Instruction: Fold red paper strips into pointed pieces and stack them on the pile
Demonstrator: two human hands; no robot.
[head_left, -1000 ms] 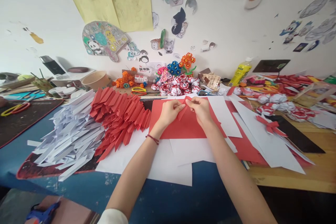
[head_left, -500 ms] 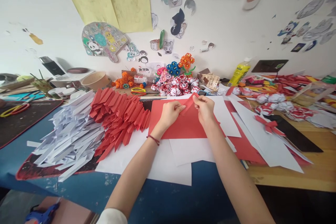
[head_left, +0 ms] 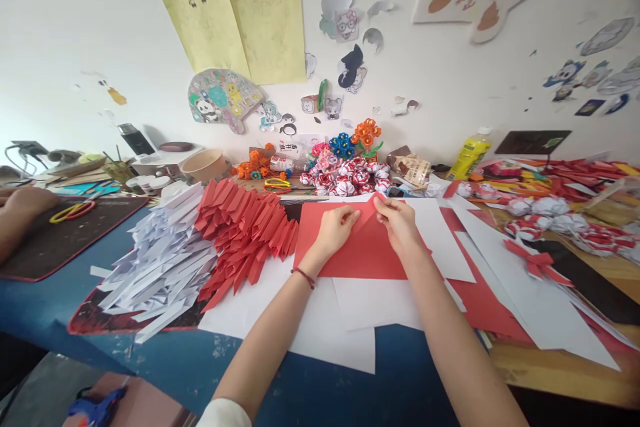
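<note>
A small folded strip of red paper (head_left: 367,216) is held between my two hands, above a large red sheet (head_left: 360,257). My left hand (head_left: 336,230) pinches its lower left end, with thumb and fingers together. Its upper right end is gripped by my right hand (head_left: 397,221). White sheets (head_left: 330,320) lie under the red sheet. Left of my hands are a heap of folded red strips (head_left: 240,230) and a heap of folded white strips (head_left: 160,260).
Another person's hand (head_left: 30,203) rests at the far left near yellow-red scissors (head_left: 73,211). Paper flowers (head_left: 345,180) and a yellow bottle (head_left: 469,153) stand along the wall. Right are white sheets (head_left: 530,293) and a black board (head_left: 590,280).
The view has shifted, so the scene sits slightly lower and further right. Another person's hand now shows more fully at the left. Both my hands still hold the red strip.
</note>
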